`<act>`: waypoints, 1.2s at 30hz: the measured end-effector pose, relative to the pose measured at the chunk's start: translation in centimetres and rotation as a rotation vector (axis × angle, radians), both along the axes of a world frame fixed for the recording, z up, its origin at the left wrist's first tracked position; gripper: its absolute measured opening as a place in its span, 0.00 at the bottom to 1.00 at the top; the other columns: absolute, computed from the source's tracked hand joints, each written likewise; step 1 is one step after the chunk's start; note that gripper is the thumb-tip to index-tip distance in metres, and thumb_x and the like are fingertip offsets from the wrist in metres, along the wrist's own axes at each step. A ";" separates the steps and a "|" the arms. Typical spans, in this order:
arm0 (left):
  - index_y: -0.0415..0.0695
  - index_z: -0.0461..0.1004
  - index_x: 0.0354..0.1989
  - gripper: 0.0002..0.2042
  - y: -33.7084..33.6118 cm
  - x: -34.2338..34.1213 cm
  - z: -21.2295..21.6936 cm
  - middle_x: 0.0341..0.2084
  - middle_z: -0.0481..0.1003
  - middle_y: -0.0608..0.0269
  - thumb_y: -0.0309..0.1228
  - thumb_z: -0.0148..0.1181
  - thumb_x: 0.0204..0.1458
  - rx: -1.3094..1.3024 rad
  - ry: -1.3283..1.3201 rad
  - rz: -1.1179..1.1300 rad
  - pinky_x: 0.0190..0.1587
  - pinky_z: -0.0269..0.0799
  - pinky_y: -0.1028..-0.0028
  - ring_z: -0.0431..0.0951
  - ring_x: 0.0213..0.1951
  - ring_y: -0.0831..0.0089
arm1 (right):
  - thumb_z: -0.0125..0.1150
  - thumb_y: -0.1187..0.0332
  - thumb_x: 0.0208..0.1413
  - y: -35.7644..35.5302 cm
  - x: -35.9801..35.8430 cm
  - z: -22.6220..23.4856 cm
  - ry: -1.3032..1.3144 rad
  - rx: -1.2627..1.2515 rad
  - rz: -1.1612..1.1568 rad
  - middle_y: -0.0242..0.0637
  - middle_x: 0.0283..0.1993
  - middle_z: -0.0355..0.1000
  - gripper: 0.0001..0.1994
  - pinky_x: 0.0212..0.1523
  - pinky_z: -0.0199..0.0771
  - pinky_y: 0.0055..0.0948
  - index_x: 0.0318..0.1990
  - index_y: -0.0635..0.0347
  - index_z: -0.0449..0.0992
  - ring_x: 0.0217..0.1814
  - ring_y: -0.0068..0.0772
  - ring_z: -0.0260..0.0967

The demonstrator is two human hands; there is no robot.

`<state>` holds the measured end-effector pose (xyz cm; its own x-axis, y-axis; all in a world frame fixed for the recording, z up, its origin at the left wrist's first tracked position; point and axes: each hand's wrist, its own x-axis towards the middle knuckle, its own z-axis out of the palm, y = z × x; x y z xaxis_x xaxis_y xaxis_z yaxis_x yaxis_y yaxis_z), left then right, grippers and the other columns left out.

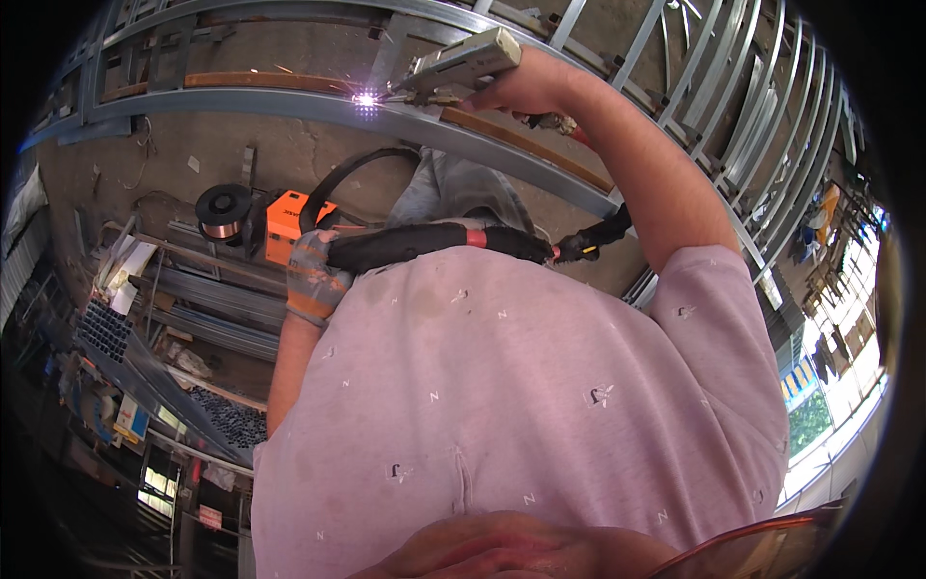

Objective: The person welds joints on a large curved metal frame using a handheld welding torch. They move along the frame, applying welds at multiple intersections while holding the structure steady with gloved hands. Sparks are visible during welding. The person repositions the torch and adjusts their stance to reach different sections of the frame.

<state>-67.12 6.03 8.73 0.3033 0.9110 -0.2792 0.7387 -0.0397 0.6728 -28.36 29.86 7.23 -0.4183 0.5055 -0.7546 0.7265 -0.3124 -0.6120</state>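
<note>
High in the view, my bare right hand (521, 89) is closed around a welding gun (463, 64) with a grey, boxy body. Its tip points left at a bright violet-white spark (365, 98) on a galvanized steel beam (289, 104). The hand partly hides the gun's grip. At my waist on the left, my left hand (316, 275), in a grey and orange work glove, is wrapped around a thick black sleeved cable (405, 246). The cable runs across my front to the right and has a red band.
Left of my legs stand an orange machine (285, 224) and a black wire spool (224, 212) with copper-coloured wire. Steel bars (217, 314) lie stacked at the left. A brown strip (260, 81) runs along the beam; curved metal rails (772, 106) extend at upper right.
</note>
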 end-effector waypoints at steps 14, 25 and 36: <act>0.42 0.76 0.50 0.22 -0.1 -0.3 -0.4 0.43 0.79 0.48 0.23 0.65 0.40 0.016 0.007 -0.012 0.51 0.76 0.55 0.79 0.47 0.46 | 0.80 0.56 0.52 0.2 -0.1 0.1 -0.056 -0.025 0.014 0.32 0.33 0.77 0.22 0.30 0.79 0.28 0.50 0.58 0.84 0.30 0.25 0.74; 0.42 0.78 0.49 0.21 0.0 -0.1 -0.5 0.40 0.80 0.48 0.26 0.67 0.42 0.034 0.001 -0.008 0.48 0.77 0.55 0.79 0.44 0.46 | 0.80 0.57 0.51 -0.1 0.4 0.6 -0.071 -0.025 -0.009 0.33 0.32 0.77 0.23 0.28 0.78 0.27 0.53 0.57 0.84 0.28 0.24 0.73; 0.42 0.77 0.48 0.21 1.1 0.5 0.3 0.39 0.80 0.49 0.23 0.62 0.40 0.016 0.002 -0.022 0.48 0.76 0.56 0.79 0.44 0.46 | 0.81 0.57 0.50 -0.6 0.8 -0.1 -0.072 -0.033 -0.023 0.33 0.36 0.79 0.24 0.30 0.79 0.27 0.52 0.58 0.84 0.31 0.24 0.74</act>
